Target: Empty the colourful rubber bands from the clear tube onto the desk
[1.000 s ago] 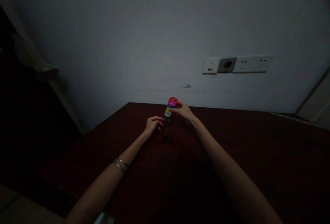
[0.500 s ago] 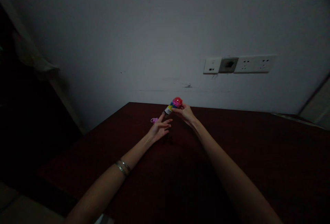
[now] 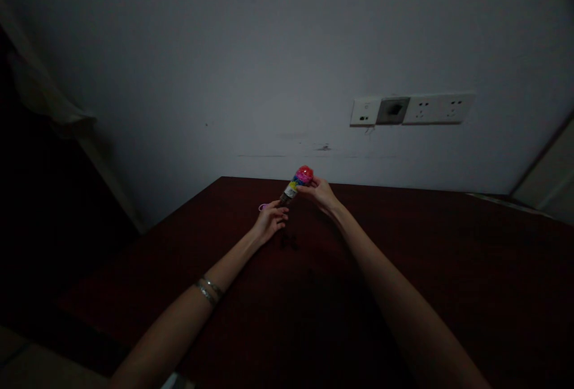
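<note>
A small clear tube (image 3: 290,190) is held at a slant just above the table. Red, pink, blue and yellow show inside it, with a whitish label near its lower end; its exact kind is unclear. The thumb and fingers of my right hand (image 3: 320,193) pinch it near the rounded red top. My left hand (image 3: 269,221) is at the dark lower end, its fingers curled in around it. Behind the left fingers a pinkish-purple loop (image 3: 262,207) sticks out, mostly covered. Two bracelets (image 3: 208,288) circle my left forearm.
The dark reddish table (image 3: 381,245) runs up to a grey wall (image 3: 269,66). Sockets and switch plates (image 3: 412,109) are set in the wall at the right. Pale cloth (image 3: 49,99) hangs at the left. The light is dim.
My left fingers have drawn in from a more spread pose around the tube's lower end. More of the purple loop is now covered. My right hand keeps its hold; the view has shifted slightly.
</note>
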`<state>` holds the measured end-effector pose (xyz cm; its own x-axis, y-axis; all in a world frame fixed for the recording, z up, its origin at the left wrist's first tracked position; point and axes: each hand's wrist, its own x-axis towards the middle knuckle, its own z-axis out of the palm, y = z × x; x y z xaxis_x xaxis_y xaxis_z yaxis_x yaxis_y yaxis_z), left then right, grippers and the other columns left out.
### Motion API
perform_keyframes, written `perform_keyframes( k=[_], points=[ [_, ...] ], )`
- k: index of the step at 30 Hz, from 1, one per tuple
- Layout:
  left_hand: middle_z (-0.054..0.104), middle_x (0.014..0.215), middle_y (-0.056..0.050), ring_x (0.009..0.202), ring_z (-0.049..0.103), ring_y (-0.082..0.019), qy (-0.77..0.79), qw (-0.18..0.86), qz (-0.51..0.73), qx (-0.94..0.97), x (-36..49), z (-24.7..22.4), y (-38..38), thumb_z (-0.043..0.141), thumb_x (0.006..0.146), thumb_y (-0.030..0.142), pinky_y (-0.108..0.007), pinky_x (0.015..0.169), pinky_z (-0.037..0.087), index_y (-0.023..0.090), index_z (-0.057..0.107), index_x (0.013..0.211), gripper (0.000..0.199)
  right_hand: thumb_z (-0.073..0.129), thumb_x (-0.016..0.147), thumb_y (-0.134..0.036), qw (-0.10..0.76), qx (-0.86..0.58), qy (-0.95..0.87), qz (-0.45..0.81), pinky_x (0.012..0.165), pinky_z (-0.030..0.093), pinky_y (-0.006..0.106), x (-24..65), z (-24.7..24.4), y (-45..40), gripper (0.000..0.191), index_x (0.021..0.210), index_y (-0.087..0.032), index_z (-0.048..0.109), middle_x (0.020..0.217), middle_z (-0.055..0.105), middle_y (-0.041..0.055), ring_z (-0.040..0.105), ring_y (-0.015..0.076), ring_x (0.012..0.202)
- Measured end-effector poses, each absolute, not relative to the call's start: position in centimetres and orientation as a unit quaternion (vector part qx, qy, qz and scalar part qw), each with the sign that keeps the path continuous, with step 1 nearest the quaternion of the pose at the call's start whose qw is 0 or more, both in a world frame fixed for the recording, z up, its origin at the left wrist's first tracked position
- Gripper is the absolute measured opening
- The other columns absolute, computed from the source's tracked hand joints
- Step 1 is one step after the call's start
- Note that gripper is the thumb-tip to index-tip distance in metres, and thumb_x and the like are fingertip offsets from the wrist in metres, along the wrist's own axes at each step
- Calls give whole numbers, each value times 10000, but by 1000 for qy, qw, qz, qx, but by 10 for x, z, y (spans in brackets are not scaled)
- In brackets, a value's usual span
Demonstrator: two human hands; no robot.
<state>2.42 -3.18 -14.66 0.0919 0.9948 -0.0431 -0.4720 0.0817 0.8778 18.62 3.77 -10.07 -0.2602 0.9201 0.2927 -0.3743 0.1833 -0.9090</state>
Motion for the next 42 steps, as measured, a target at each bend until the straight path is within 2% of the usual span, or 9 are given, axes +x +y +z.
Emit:
perform_keyframes(
  k=[4,11,16,22,26,29,32,37,42],
  points=[
    [586,738,-5,504,546,-81,400,615,582,351,23,-146,-31,532,590,60,-174,410,396,158,472,944,371,747,458,-151,562,-258,-532,578,851,444,340,187,-101,40,428,865,-150,613,912,667,51,606,179,863],
    [556,621,-1,411,491,-68,476,537,552,425,27,-151,-30,587,716,330,-161,331,317,131,535,811,226,752,460,-161,554,-258,-542,577,842,441,330,193,-98,41,441,881,-154,619,912,663,43,601,176,866],
    [503,487,38,297,367,-49,550,447,504,494,27,-157,-28,644,655,305,-171,288,212,131,562,754,217,750,474,-176,531,-258,-548,592,794,458,333,198,-94,38,435,890,-163,623,913,659,45,606,182,838],
    [412,383,47,278,300,-43,587,388,483,521,24,-155,-27,531,743,403,-187,315,177,127,572,596,315,756,472,-177,520,-258,-543,607,790,469,344,201,-91,36,451,902,-164,619,926,652,52,607,190,837],
    [348,363,80,297,263,-30,598,381,491,506,24,-154,-27,646,641,320,-183,344,157,138,534,559,228,755,476,-173,515,-251,-544,613,811,467,351,201,-91,35,456,910,-158,617,937,649,57,604,196,860],
    [344,380,95,310,272,-25,553,393,535,504,27,-151,-31,674,597,266,-174,353,163,147,519,609,196,751,479,-169,513,-259,-543,613,812,467,352,200,-91,33,448,905,-156,614,936,648,57,602,195,862],
    [360,398,99,295,275,-30,478,440,580,492,31,-147,-36,643,625,272,-178,339,157,152,543,733,189,748,483,-166,517,-265,-543,607,798,474,349,198,-91,33,433,894,-162,614,929,648,53,603,193,855],
    [455,501,88,310,299,-24,379,578,578,434,37,-142,-43,606,651,215,-168,338,183,161,482,1138,506,743,494,-170,528,-253,-529,614,782,485,341,194,-97,35,428,901,-170,608,915,650,44,612,175,811],
    [422,553,86,381,346,-21,303,666,572,371,42,-138,-46,598,668,154,-125,340,204,224,435,1165,527,753,485,-184,530,-251,-529,614,780,482,336,187,-101,35,438,899,-166,611,892,660,37,616,169,790]
  ],
)
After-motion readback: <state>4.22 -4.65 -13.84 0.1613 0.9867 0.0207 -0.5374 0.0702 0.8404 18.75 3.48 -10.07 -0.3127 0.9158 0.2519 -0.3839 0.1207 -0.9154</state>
